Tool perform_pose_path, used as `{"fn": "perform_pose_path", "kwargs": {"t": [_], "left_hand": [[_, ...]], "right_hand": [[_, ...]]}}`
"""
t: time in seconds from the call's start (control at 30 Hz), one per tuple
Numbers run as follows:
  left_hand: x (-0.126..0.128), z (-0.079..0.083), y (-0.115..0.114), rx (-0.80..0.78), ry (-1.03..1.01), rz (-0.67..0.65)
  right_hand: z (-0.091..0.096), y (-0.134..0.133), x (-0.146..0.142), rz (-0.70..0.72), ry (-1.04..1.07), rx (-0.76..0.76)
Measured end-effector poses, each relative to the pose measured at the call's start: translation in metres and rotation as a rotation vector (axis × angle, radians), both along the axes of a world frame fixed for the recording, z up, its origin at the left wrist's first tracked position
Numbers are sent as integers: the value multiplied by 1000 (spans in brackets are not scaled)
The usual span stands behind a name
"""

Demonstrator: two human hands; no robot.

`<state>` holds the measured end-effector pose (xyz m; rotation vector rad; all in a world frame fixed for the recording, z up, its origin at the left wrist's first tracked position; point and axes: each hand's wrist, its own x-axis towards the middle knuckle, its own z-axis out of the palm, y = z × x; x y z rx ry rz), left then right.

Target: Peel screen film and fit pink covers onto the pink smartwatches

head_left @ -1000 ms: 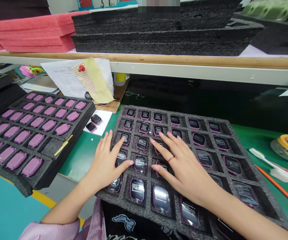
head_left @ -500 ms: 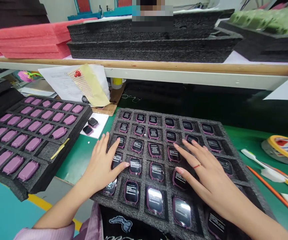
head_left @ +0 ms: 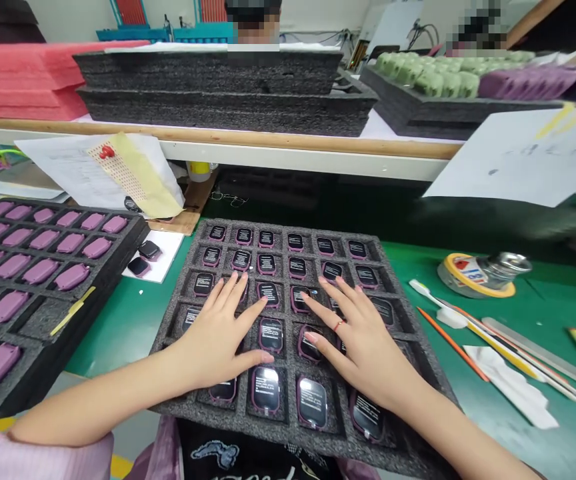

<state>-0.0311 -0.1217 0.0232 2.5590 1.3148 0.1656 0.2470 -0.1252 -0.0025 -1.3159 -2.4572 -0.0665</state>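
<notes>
A dark grey foam tray (head_left: 288, 430) lies in front of me, its compartments filled with purple-cased smartwatch bodies, most with white text on their screens. My left hand (head_left: 223, 327) rests spread over the tray's left half, hiding some of the watches. Over the right half lies my right hand (head_left: 353, 327), fingers apart, with a red ring on one finger. Between the two hands a watch body (head_left: 271, 335) shows in its slot. Near my right thumb sits another watch body (head_left: 311, 342). Neither hand holds anything.
At left, a second foam tray (head_left: 43, 333) holds purple cases. Two dark watches (head_left: 149, 250) lie on white paper. On the right are a tape roll (head_left: 468, 283), a toothbrush (head_left: 431, 293), an orange stick (head_left: 453, 343) and a crumpled tissue (head_left: 513, 387). A shelf (head_left: 268, 150) spans above.
The view has turned to the right, bringing more of the right side into sight. My left hand has moved rightward across the tray, closer to my right hand. Both stay spread.
</notes>
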Motion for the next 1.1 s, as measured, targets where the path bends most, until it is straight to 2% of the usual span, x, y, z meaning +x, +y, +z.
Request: {"fn": "perform_pose_path", "kwargs": {"t": [0.17,0.3,0.57,0.67,0.8,1.1], "left_hand": [[10,-2,6,28,28,-14],[9,-2,9,60,28,4],[-3,-3,32,187,75,179],[-8,-5,41,193,105,241],[-10,-8,47,155,130,244],[-13,-11,49,144,42,255]], "right_hand": [[5,2,0,-1,5,-27],[5,16,-1,-13,-12,-82],[5,56,-33,-12,-67,-224],[5,63,-44,2,-69,-228],[5,68,-50,4,-61,-221],[-2,67,-35,-4,18,-156]]}}
